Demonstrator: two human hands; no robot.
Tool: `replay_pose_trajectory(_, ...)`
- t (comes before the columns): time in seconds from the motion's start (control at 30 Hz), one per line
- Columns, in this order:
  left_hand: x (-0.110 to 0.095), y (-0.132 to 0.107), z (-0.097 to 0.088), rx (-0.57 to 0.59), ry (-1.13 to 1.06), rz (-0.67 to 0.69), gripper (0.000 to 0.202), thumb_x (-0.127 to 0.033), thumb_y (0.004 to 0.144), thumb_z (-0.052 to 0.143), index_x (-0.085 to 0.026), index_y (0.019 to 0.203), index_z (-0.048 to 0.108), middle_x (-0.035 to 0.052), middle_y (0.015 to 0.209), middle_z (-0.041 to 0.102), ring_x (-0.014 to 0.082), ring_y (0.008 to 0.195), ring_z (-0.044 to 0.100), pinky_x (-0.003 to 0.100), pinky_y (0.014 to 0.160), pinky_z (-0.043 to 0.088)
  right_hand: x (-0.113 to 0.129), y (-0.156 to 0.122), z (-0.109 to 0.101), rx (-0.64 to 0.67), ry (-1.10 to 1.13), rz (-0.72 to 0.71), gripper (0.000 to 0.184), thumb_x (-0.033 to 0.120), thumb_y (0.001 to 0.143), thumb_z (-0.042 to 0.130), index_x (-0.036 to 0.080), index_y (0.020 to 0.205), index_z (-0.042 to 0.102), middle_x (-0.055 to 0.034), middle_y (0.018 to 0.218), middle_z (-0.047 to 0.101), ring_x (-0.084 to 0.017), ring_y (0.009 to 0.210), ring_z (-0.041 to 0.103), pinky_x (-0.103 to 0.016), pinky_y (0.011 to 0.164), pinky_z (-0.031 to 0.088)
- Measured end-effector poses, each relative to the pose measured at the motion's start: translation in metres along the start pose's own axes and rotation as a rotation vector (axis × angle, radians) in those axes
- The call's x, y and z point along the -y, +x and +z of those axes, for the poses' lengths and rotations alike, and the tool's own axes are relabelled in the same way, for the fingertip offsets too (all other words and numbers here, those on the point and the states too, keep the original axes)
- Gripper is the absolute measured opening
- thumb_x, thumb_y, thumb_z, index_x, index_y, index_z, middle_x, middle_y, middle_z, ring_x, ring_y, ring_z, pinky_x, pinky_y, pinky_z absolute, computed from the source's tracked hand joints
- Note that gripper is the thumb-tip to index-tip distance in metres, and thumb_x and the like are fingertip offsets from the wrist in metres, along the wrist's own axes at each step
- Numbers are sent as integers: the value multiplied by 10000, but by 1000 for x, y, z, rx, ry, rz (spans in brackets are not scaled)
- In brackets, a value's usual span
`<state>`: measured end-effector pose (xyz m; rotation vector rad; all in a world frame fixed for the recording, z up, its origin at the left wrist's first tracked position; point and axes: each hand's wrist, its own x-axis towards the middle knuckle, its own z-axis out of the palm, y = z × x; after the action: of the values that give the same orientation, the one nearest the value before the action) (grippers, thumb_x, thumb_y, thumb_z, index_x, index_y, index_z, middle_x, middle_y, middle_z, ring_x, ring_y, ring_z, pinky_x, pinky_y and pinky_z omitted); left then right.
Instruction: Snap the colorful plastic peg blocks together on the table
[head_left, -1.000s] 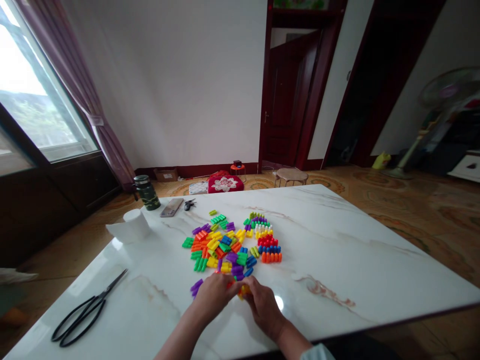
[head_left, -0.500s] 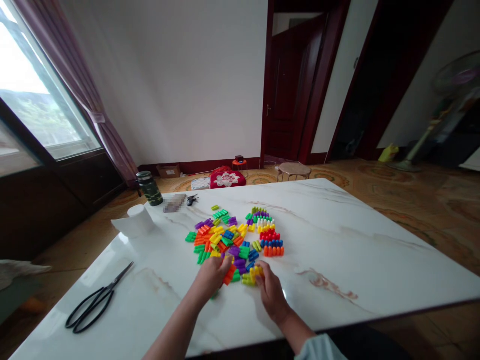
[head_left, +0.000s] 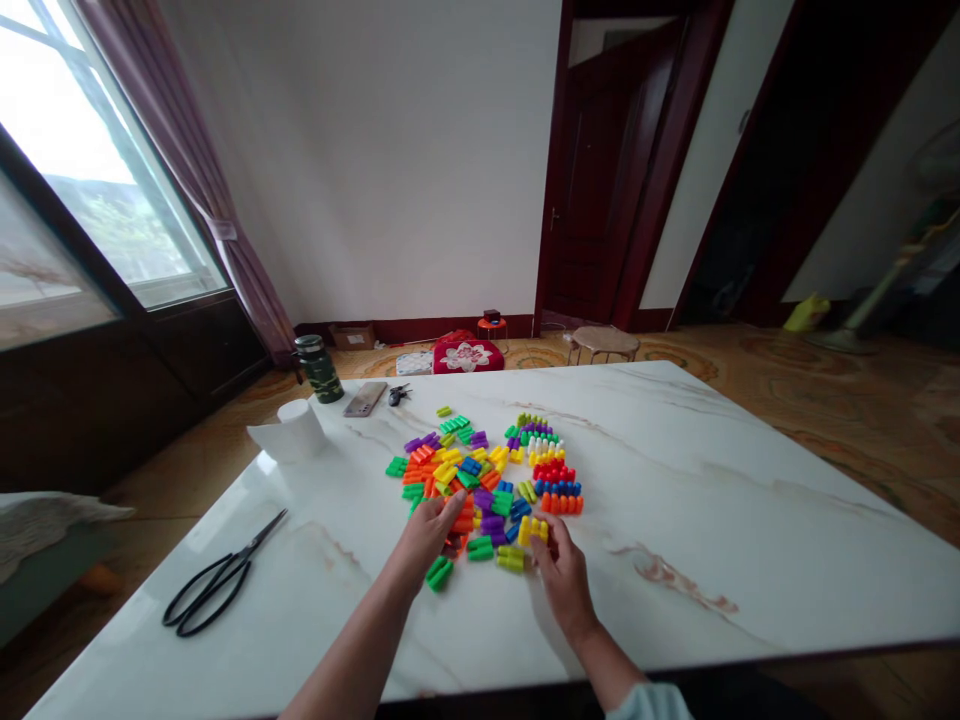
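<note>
My right hand is closed on a yellow peg-shaped building block, gripped by thumb and fingers just above the table. At the near side of a loose pile of colored building blocks, my left hand is closed round an orange building block; its fingers are partly hidden. A lime block and a green block lie between the hands. One more green block lies by my left wrist. Right of the pile, joined blocks stand in rows by color, with an orange row nearest me.
On the left of the white marbled table lie black-handled scissors. Behind them are a paper roll, a camouflage flask, a phone and keys. Beyond the table stands a round stool.
My right hand has lifted the yellow block slightly off the lime block and moved it right. The left hand has drawn a little toward the pile. The view has shifted left.
</note>
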<state>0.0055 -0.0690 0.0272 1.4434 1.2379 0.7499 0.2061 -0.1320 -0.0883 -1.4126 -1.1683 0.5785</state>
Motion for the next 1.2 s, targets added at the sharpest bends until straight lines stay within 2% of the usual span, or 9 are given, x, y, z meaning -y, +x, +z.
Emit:
replay_pose_trajectory(0.17,1,2,-3,29,-113,-52,616,-744,616,658,-162,797,570,-31,611,544,93,497,517,213,476,421,6,-3,-1,34,-29,-42,428,535,891,534,183,1115,627,-74,945,726,-167,676,656,-251,623,538)
replay_pose_trajectory(0.27,3,4,-3,23,-98,-28,607,-720,613,669,-156,828,601,-32,612,554,95,492,512,223,484,420,23,3,3,137,-165,-104,341,493,890,548,211,1028,679,-28,796,712,-156,629,633,-233,583,510)
replay_pose_trajectory(0.37,5,7,-3,36,-62,-6,573,-684,629,671,-160,855,626,-24,613,575,106,499,519,225,480,410,44,19,14,218,-142,-92,303,434,884,557,205,1034,688,-29,764,708,-176,661,652,-258,609,527)
replay_pose_trajectory(0.5,11,9,-2,36,23,39,516,-561,643,701,-141,941,665,-11,632,598,123,543,532,219,481,376,67,32,27,150,26,-87,392,368,858,584,169,1193,628,-98,1024,714,-184,741,672,-302,672,566)
replay_pose_trajectory(0.63,15,7,0,41,234,135,340,-339,647,704,-126,913,706,-29,592,565,113,547,483,224,509,348,80,17,27,147,77,-108,284,400,895,572,188,1046,682,-72,937,706,-171,732,651,-275,652,555)
replay_pose_trajectory(0.73,15,3,4,117,303,165,297,-235,638,667,-133,914,705,-27,612,598,115,561,493,226,534,356,78,-1,23,142,27,-127,210,377,859,636,196,945,697,-61,925,683,-161,715,628,-259,627,541)
replay_pose_trajectory(0.87,20,1,13,197,299,183,326,-150,616,601,-145,931,684,-13,654,651,126,580,540,225,549,375,67,-10,18,127,-46,-101,190,302,843,645,210,1004,685,-56,938,678,-157,684,617,-245,558,521)
replay_pose_trajectory(1.03,28,2,24,177,370,245,356,-91,606,555,-154,930,689,-21,630,636,119,570,533,215,531,345,61,-11,11,172,-169,-172,107,242,863,619,216,940,689,-50,901,666,-178,751,635,-249,600,506)
replay_pose_trajectory(1.2,16,-4,30,154,454,307,295,-102,631,602,-151,902,707,-30,616,613,111,573,509,213,550,344,61,-14,5,211,-207,-185,104,278,869,633,219,923,698,-42,873,650,-177,747,619,-263,654,494)
